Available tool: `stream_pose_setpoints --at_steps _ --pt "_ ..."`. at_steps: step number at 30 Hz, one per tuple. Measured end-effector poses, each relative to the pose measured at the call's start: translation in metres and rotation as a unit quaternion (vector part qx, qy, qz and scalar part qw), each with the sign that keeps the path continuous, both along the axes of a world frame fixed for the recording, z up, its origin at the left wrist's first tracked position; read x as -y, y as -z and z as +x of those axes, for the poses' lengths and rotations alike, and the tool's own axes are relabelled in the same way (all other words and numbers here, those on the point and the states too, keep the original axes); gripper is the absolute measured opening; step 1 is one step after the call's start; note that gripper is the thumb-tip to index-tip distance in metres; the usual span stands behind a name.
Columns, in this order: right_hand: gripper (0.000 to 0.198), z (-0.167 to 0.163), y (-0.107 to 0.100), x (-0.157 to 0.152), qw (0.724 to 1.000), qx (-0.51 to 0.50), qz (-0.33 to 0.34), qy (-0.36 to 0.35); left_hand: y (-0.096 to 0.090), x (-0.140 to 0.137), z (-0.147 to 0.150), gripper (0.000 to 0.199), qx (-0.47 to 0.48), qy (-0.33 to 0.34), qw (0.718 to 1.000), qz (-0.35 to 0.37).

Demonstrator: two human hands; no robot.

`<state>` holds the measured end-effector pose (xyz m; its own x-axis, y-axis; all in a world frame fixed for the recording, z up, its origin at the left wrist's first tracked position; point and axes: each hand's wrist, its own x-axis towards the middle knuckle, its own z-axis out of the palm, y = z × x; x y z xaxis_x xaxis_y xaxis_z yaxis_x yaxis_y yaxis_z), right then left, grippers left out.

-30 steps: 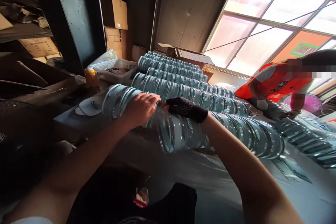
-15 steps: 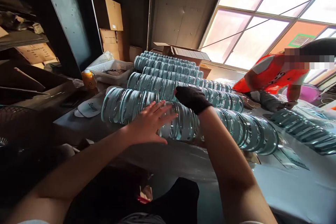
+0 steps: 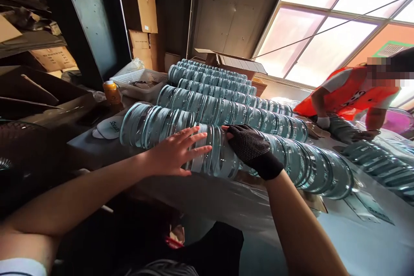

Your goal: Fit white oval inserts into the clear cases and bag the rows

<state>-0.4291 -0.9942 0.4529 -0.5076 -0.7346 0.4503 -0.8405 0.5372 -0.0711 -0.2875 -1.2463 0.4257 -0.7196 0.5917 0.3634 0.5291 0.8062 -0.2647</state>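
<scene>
A front row of round glass discs [image 3: 145,127] stands on edge, packed face to face, with pale layers showing between them. My left hand [image 3: 176,151], bare, lies against the row's near side with its fingers spread. Just right of it, my right hand [image 3: 249,146] wears a black dotted glove with the fingertips uncovered. Its fingers curl over the top of the discs at the row's middle and close on the rim of one glass disc [image 3: 226,159]. How many discs it grips is hidden by the glove.
Several more disc rows [image 3: 220,90] lie behind. A white basket [image 3: 142,82], an orange bottle [image 3: 111,92] and printed round sheets [image 3: 110,128] are at the left. At right, a co-worker in an orange vest [image 3: 346,90] handles another disc row [image 3: 381,159]. An open carton [image 3: 239,64] stands behind.
My right hand has come down and nearer from the second row onto the front row. My left hand has shifted slightly left and settled against the discs. The view has tilted a little.
</scene>
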Motion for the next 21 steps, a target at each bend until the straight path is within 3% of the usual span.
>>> stream_pose_setpoints --at_steps 6,11,13,15,17,19,21 --pt "0.039 -0.017 -0.002 0.001 0.998 0.037 -0.028 0.03 0.005 0.012 0.002 0.081 -0.038 0.062 0.997 0.027" --pt "0.034 0.025 0.005 -0.007 0.973 -0.103 -0.205 -0.004 0.006 0.003 0.006 0.064 -0.128 0.127 0.982 0.052" --pt "0.038 0.059 0.022 -0.011 0.962 -0.069 -0.262 -0.039 0.009 0.002 0.01 0.056 -0.175 0.146 0.972 0.051" --pt "0.058 0.093 0.046 -0.009 0.95 0.045 -0.297 -0.087 0.015 0.004 0.016 0.055 -0.202 0.163 0.965 0.039" --pt "0.083 0.121 0.072 0.0 0.932 0.095 -0.329 -0.114 0.023 0.005 0.022 0.06 -0.21 0.178 0.961 0.028" --pt "0.096 0.139 0.092 0.015 0.922 0.102 -0.361 -0.097 0.029 0.004 0.025 0.063 -0.194 0.185 0.963 0.02" --pt "0.096 0.147 0.107 0.029 0.915 0.094 -0.391 -0.04 0.029 -0.003 0.027 0.062 -0.161 0.195 0.968 0.01"
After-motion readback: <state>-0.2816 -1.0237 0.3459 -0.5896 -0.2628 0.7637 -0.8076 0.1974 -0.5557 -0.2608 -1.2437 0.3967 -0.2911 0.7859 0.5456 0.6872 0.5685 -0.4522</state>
